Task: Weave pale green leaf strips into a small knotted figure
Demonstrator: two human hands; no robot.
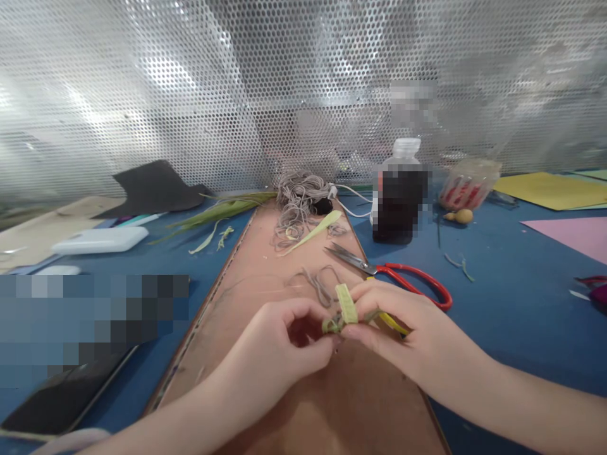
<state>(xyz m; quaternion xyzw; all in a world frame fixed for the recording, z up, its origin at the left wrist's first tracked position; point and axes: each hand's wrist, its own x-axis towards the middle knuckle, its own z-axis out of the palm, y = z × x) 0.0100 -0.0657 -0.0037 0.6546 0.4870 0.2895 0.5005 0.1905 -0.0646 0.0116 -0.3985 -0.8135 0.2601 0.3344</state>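
Between my fingertips is a small piece woven or folded from pale green leaf strips [346, 304], with darker green loops at its lower left. My left hand [284, 341] pinches the looped end between thumb and fingers. From the other side, my right hand [403, 316] grips the pale green part with thumb and forefinger. A loose grey cord [317, 284] lies just behind the piece; whether it is tied to it I cannot tell. Scissors [420, 278] with red handles lie beyond my right hand, blades partly apart. Something yellow [394, 323] shows under that hand, mostly hidden.
A brown board [246, 303] runs down the blue table [512, 316]. At its far end are a tangled grey cord heap [303, 189] and a pale leaf strip [313, 232]. A dark bottle [396, 215], tipped clear jar [469, 183], coloured sheets and long green leaves [222, 212] surround it.
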